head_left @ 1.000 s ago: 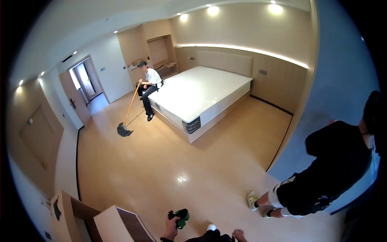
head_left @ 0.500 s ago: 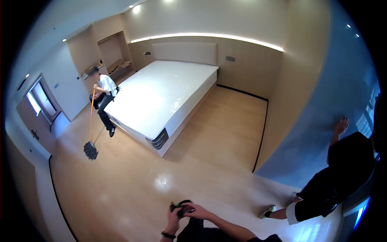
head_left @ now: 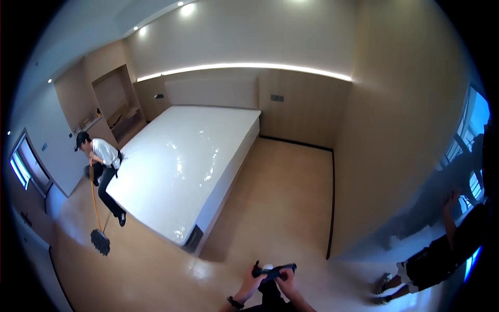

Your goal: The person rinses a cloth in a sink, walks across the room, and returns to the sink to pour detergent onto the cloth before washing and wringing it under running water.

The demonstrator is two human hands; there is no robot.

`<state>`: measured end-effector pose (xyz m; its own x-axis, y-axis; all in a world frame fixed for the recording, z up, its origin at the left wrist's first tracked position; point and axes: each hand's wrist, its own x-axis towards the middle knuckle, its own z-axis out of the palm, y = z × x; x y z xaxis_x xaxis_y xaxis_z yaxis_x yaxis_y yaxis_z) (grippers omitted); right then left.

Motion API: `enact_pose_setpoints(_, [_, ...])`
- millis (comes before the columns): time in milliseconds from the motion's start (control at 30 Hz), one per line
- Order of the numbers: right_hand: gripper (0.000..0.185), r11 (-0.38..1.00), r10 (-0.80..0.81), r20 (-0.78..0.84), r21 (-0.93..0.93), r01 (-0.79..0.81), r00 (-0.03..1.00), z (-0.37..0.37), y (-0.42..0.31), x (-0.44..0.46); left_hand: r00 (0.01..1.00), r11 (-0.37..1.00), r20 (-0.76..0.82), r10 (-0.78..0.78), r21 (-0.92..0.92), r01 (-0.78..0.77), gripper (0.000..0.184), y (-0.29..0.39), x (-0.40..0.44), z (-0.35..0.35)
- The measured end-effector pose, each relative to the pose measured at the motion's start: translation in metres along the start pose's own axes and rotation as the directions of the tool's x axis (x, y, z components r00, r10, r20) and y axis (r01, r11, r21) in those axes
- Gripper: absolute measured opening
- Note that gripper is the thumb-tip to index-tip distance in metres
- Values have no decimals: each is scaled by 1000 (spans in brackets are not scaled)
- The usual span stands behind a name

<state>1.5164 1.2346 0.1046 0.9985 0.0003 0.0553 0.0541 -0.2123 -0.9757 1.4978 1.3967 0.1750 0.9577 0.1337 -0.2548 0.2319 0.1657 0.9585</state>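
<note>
At the bottom of the view, a black elongated object (head_left: 275,271), perhaps a strap or band, is held up in front of my body. My left hand (head_left: 251,282) grips its left end, with a dark watch or band on that wrist. Closed on the right part of it is my right hand (head_left: 287,284). Something small and pale shows just behind the object, too unclear to name. My dark clothing is below the two hands.
A large bed with a plastic-wrapped white mattress (head_left: 174,161) stands ahead. On its left corner sits a person (head_left: 105,155) holding an orange-handled mop (head_left: 100,242). Another person (head_left: 439,260) stands at the right, one hand against a glossy panel. A doorway (head_left: 32,161) is far left.
The view has swung right and tilted up. My hands have drawn apart along the black object, which now stretches between them. The seated person leans further over the mop handle.
</note>
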Motion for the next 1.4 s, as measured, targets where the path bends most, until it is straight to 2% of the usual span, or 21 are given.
enact_pose_setpoints(100, [26, 981, 8, 135, -194, 19, 991, 34, 8, 86, 986, 980, -107, -125, -167, 106, 20, -12, 91, -27])
enact_pose_setpoints(167, [23, 983, 134, 251, -159, -95, 959, 65, -19, 130, 961, 889, -69, -267, -402, 218, 37, 20, 109, -43])
enact_pose_setpoints(200, [23, 976, 207, 314, -137, -171, 927, 76, -23, 165, 960, 897, -78, -270, -383, 221, 37, 37, 126, -50])
enact_pose_setpoints(267, [24, 983, 165, 417, 4, -184, 894, 116, -23, 223, 953, 921, -196, -230, -359, 148, 45, 70, 171, -72])
enact_pose_setpoints(333, [24, 982, 48, 647, 109, -155, 761, 139, -45, 285, 932, 879, -250, -262, -461, 123, 51, 95, 217, -97])
enact_pose_setpoints(367, [24, 994, -8, 660, 86, -65, 751, 153, -56, 316, 934, 907, -273, -230, -408, 105, 66, 95, 241, -110])
enact_pose_setpoints(400, [26, 998, -61, 678, 64, 23, 733, 168, -69, 344, 916, 845, -327, -234, -535, 25, 20, 90, 264, -123])
enact_pose_setpoints(500, [23, 993, -119, 662, 96, 75, 740, 195, -109, 415, 902, 852, -372, -218, -523, -9, 22, 149, 318, -116])
enact_pose_setpoints(567, [26, 969, -236, 525, 184, 162, 818, 213, -108, 463, 919, 876, -336, -205, -483, 19, 21, 162, 365, -118])
enact_pose_setpoints(700, [27, 996, -85, 482, 31, 79, 872, 217, -80, 555, 960, 960, -241, -139, -272, 71, 12, 159, 485, -131])
enact_pose_setpoints(800, [20, 974, 153, 391, 96, -206, 908, 219, -29, 620, 994, 972, -4, 111, 208, -108, 18, 163, 588, -132])
enact_pose_setpoints(833, [20, 969, 175, 378, 100, -228, 909, 220, -26, 639, 991, 939, 88, 102, 321, -125, 20, 176, 620, -128])
enact_pose_setpoints(867, [18, 977, 180, 277, 58, -203, 944, 219, -25, 664, 990, 939, 108, 87, 323, -118, 20, 193, 652, -127])
enact_pose_setpoints(933, [23, 980, 187, 113, 48, -193, 976, 214, -62, 713, 923, 831, 290, 251, 425, -360, 22, 235, 707, -109])
enact_pose_setpoints(967, [24, 990, 139, 50, 1, -139, 989, 214, -56, 732, 920, 835, 304, 249, 414, -363, 22, 249, 737, -103])
enact_pose_setpoints(1033, [25, 995, 94, -30, -31, -95, 995, 222, -56, 770, 817, 705, 373, 440, 420, -571, 24, 276, 794, -102])
enact_pose_setpoints(1133, [29, 992, 116, -4, 43, -116, 993, 226, -83, 824, 765, 682, 497, 409, 390, -618, 25, 314, 862, -96])
enact_pose_setpoints(1200, [33, 989, 144, 148, 7, -146, 978, 233, -90, 863, 767, 665, 492, 413, 412, -623, 21, 326, 903, -97])
enact_pose_setpoints(1267, [34, 988, 150, 226, -66, -138, 963, 241, -67, 909, 875, 824, 378, 301, 358, -438, 20, 341, 943, -97])
enact_pose_setpoints(1333, [32, 982, 164, 295, -142, -126, 941, 252, -49, 962, 889, 856, 315, 333, 294, -425, 19, 348, 995, -99])
enact_pose_setpoints(1400, [29, 983, 137, 301, -158, -92, 944, 265, -28, 1015, 930, 898, 277, 242, 298, -323, 17, 353, 1049, -104])
